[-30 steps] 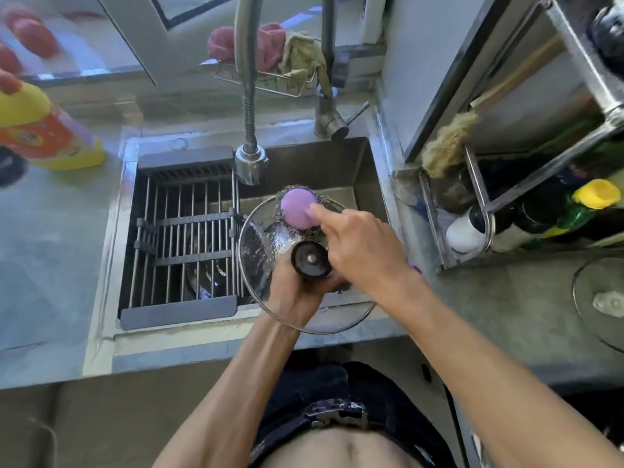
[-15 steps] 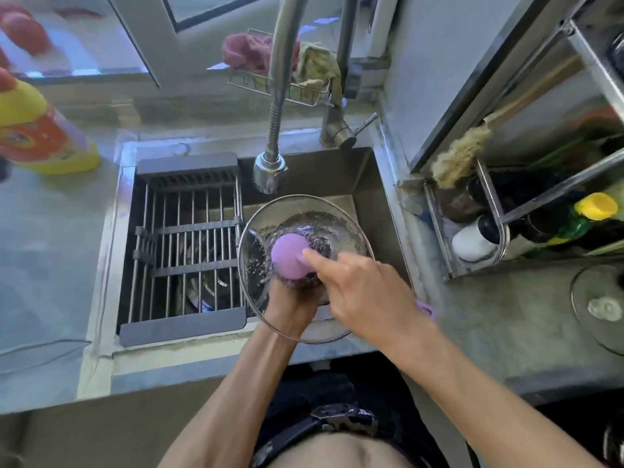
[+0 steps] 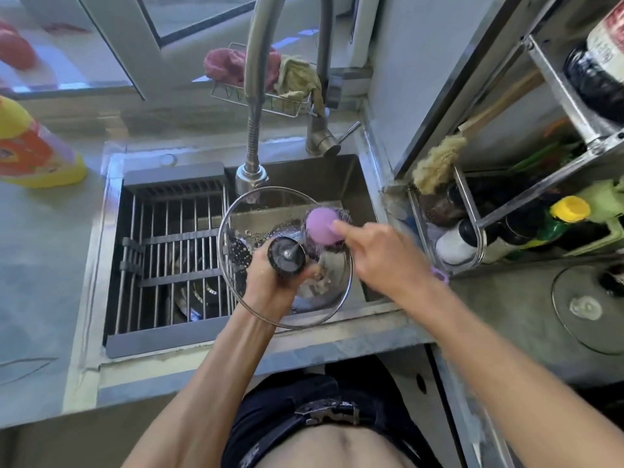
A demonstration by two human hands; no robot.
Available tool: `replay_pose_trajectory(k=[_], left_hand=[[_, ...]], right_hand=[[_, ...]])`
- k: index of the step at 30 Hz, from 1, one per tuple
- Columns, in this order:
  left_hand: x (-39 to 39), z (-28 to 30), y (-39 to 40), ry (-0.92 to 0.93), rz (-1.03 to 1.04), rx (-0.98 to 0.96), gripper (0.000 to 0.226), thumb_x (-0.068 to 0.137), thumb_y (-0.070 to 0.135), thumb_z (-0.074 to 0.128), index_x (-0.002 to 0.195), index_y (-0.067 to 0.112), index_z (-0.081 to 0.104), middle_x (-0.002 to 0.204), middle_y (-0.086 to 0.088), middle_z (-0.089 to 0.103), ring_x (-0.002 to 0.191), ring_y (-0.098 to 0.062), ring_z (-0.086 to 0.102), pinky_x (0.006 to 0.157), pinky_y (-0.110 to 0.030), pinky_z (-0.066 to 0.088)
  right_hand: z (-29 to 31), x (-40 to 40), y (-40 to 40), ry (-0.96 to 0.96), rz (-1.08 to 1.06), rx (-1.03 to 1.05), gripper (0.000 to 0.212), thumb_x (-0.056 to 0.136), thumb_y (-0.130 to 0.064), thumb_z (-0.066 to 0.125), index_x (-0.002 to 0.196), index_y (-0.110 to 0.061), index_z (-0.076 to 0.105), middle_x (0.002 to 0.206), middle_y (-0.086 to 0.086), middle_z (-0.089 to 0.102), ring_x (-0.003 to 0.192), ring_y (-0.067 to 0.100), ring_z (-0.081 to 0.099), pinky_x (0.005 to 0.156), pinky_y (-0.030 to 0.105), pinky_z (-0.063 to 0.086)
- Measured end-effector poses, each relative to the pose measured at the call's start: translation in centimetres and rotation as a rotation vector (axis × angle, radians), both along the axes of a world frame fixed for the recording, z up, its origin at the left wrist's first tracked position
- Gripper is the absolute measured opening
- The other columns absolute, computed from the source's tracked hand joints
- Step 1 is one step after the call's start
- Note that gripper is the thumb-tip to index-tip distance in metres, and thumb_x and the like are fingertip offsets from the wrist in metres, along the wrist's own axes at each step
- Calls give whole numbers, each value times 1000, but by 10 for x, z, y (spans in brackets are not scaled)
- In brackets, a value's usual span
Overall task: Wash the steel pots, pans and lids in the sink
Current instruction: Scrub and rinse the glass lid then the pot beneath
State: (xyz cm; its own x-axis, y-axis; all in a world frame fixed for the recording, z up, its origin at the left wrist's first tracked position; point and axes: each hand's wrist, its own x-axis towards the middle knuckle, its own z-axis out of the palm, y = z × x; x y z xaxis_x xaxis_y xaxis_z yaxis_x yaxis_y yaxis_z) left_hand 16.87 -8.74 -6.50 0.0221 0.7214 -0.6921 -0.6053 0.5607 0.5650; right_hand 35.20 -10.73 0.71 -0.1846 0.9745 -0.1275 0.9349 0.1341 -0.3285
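Note:
A round glass lid (image 3: 256,214) with a steel rim and a black knob (image 3: 286,255) is held tilted over the steel sink (image 3: 324,179). My left hand (image 3: 270,285) grips the lid at the knob from below. My right hand (image 3: 381,255) grips a purple scrubbing brush (image 3: 320,224) with dark bristles and presses it on the lid's upper right part. Water streaks the glass. Steel cookware (image 3: 194,297) lies in the sink under the rack, mostly hidden.
A grey sliding drain rack (image 3: 169,244) covers the sink's left half. The pull-down faucet (image 3: 251,136) hangs just above the lid. A yellow detergent bottle (image 3: 37,153) lies left; a shelf of bottles (image 3: 506,228) and another lid (image 3: 587,309) are right.
The brush has moved from the lid's centre to its upper right. The black knob, covered half a second ago, shows again, and the lid has tilted a little.

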Motion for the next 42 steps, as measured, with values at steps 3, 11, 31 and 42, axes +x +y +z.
replay_pose_trajectory(k=[3,11,31,42], left_hand=[[18,-24,-21,46,-64,-24,42,102,44,47,97,7,66,77,3,70,60,-8,63,46,-23,53],[16,-4,-13,118,-157,-70,33,109,18,36,84,12,58,58,1,68,56,-16,68,46,-21,52],[62,-12,-24,444,-134,70,45,111,23,31,106,14,74,74,11,71,59,-4,57,55,-23,54],[43,0,-1,-86,-248,-31,35,112,17,21,92,18,50,57,8,69,57,-7,67,51,-20,55]], right_hand=[[4,-31,-43,183,227,-89,46,99,-21,48,139,-43,47,92,5,63,84,34,65,65,39,52],[-2,-26,-69,287,53,-4,50,98,-33,45,142,-52,32,77,-2,57,74,32,63,59,39,50],[5,-36,-56,316,-6,-16,48,98,-33,43,142,-51,33,85,-1,61,80,33,64,66,43,53],[11,-47,-28,241,-66,47,47,97,-19,52,138,-44,49,98,11,66,92,40,63,73,45,52]])
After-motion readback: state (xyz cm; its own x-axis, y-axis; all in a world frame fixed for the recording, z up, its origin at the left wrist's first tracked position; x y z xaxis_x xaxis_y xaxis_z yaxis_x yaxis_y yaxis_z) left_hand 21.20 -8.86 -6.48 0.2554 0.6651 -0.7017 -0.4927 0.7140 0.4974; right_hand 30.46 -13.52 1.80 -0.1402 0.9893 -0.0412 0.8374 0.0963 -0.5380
